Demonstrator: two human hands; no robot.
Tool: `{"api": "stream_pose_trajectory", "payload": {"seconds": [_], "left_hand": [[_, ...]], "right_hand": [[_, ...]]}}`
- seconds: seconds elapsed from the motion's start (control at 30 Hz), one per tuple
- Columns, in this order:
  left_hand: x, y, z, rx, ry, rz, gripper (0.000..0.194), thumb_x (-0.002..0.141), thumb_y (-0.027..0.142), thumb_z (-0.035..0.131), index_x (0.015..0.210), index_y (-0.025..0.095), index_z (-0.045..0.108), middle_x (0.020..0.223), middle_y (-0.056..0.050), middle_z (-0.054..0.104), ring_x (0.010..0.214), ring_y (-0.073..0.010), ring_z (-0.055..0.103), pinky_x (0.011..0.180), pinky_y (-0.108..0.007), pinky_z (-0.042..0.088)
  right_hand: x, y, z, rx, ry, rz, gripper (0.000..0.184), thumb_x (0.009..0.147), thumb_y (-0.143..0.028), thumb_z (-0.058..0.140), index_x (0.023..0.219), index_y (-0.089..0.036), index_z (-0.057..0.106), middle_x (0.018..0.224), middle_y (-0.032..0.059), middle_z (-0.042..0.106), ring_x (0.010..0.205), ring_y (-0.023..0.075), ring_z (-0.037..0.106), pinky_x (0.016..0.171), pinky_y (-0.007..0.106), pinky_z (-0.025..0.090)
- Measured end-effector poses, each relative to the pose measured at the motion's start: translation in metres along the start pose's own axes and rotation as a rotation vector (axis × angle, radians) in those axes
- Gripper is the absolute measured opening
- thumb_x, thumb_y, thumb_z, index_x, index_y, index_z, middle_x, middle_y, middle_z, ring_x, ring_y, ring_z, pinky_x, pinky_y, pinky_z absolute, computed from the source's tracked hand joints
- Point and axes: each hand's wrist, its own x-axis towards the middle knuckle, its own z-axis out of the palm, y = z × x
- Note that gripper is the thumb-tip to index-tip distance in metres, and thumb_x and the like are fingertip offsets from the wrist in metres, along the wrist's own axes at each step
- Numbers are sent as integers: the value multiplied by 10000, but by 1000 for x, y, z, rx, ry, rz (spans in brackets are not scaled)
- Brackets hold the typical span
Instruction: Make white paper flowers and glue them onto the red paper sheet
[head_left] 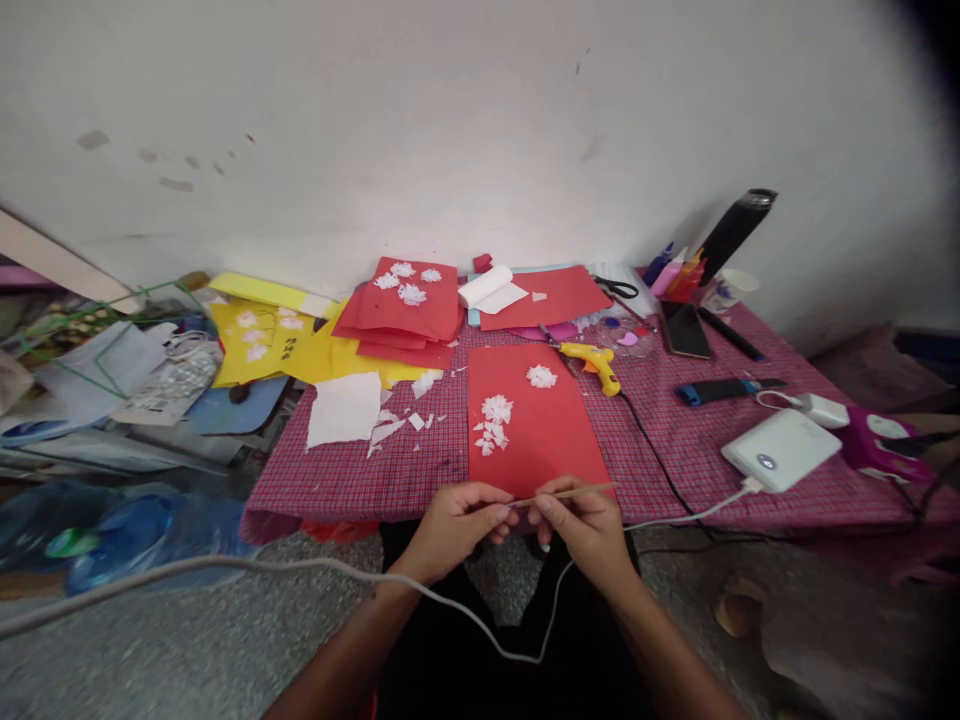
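Observation:
Over the front edge of the table, my left hand (456, 525) pinches one end of a thin tan stick (583, 491) between thumb and fingers. My right hand (589, 530) grips the same stick further along, and its free end points right. Whether anything small sits at the left fingertips is too fine to tell. Just beyond both hands lies a red paper sheet (536, 440). A white paper flower (541, 377) rests near its upper right, and a cluster of white paper pieces (493, 422) lies on its left side.
A yellow glue gun (592, 362) lies right of the sheet, its cord running forward. Torn white paper (345, 408) and scraps lie left. Behind are stacked red sheets (405, 325) with flowers. A white power bank (781, 450) stands right; its cable (330, 563) crosses before my arms.

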Motion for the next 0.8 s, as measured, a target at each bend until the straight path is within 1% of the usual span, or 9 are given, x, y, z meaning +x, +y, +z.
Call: {"api": "stream_pose_trajectory", "payload": {"seconds": [0.23,0.33,0.4,0.47,0.53,0.6,0.7,0.73,0.8], "left_hand": [[-2,5,5,82,82,59,183,803,289,706,882,126,724,760,-53,716,607,-109,598,583,-226,478],[-1,6,5,108,103,68,171,800,284,708,881,134,727,740,-42,710,610,-110,596,586,-224,472],[0,6,4,100,117,73,166,795,283,716,881,141,727,747,-39,713,614,-110,597,589,-224,472],[2,5,3,76,123,72,169,789,289,726,870,141,724,749,-40,714,608,-107,596,583,-223,470],[4,4,2,47,124,58,182,784,302,735,862,138,721,748,-43,715,594,-104,592,570,-222,463],[5,2,2,9,132,41,197,768,309,752,848,133,715,746,-47,716,581,-102,588,562,-223,460],[7,2,0,-48,151,33,224,743,318,774,835,128,700,737,-52,716,573,-106,589,572,-235,472],[8,3,-3,-49,164,36,231,744,327,772,841,130,700,734,-51,715,584,-112,597,585,-242,482],[13,7,-11,21,218,70,233,761,346,754,866,143,710,735,-47,714,631,-133,622,625,-256,498]], "right_hand": [[1,4,10,99,79,85,226,874,-371,700,796,-182,603,638,14,687,442,117,579,432,223,455],[1,7,11,109,118,105,217,874,-385,697,900,-176,643,649,11,691,439,121,577,436,230,460],[2,9,11,128,119,106,221,890,-378,680,979,-176,662,660,9,691,447,118,575,446,230,461],[2,9,11,150,107,99,197,903,-364,667,975,-181,674,678,10,692,462,114,576,458,228,461],[2,8,10,160,99,92,177,899,-358,673,923,-183,681,693,13,689,478,117,580,464,231,461],[3,6,9,156,99,92,178,889,-361,684,893,-183,679,698,16,686,492,123,582,467,236,462],[7,2,2,151,127,64,170,896,-356,677,898,-186,672,684,12,679,497,122,572,472,234,452],[10,1,-2,147,142,41,162,901,-350,671,901,-188,669,683,9,677,497,120,568,476,233,450],[18,1,-12,124,190,-14,149,907,-337,664,901,-188,666,691,6,674,503,118,568,492,237,454]]}}
